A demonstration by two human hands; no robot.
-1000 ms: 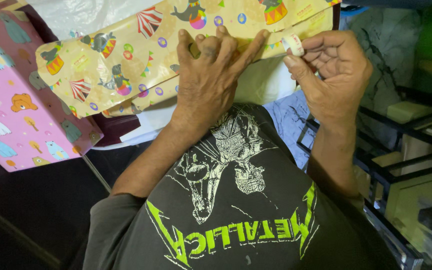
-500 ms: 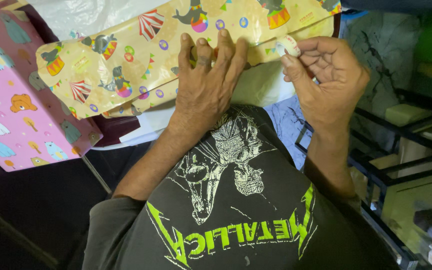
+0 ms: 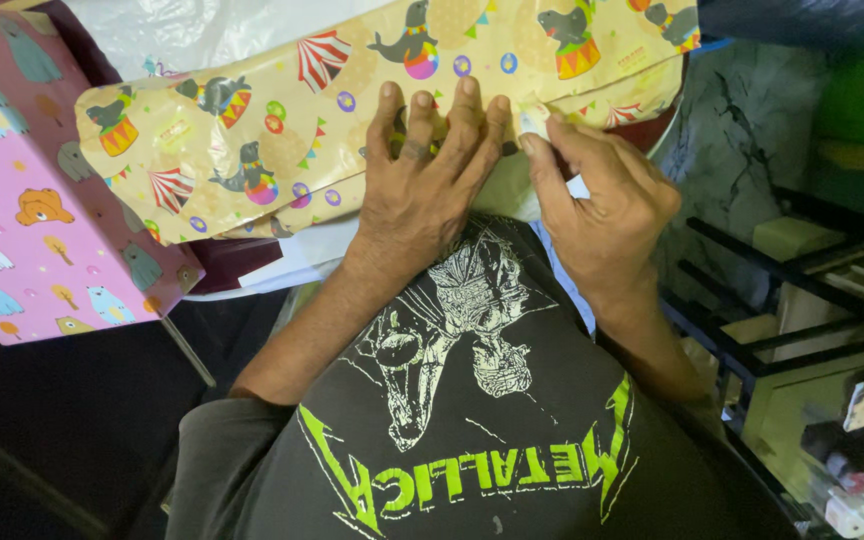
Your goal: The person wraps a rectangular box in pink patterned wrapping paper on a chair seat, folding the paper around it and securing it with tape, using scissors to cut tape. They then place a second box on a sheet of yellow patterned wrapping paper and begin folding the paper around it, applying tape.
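Note:
A parcel wrapped in yellow paper (image 3: 282,130) with circus seals and striped tents lies across my lap. My left hand (image 3: 422,190) rests flat on its near side, fingers straight and close together, pressing the folded paper down. My right hand (image 3: 602,205) is just to its right, thumb and fingertips pinching a small pale piece of tape (image 3: 532,118) against the paper beside my left little finger. The paper's seam under my hands is hidden.
A pink box (image 3: 22,200) printed with animals stands at the left, touching the parcel's end. White plastic sheeting (image 3: 202,30) lies behind the parcel. A black metal rack (image 3: 802,290) with shelves is at the right. My dark printed shirt (image 3: 472,430) fills the foreground.
My right hand has moved left with the tape until it meets my left hand. My left hand's spread fingers have drawn together on the paper.

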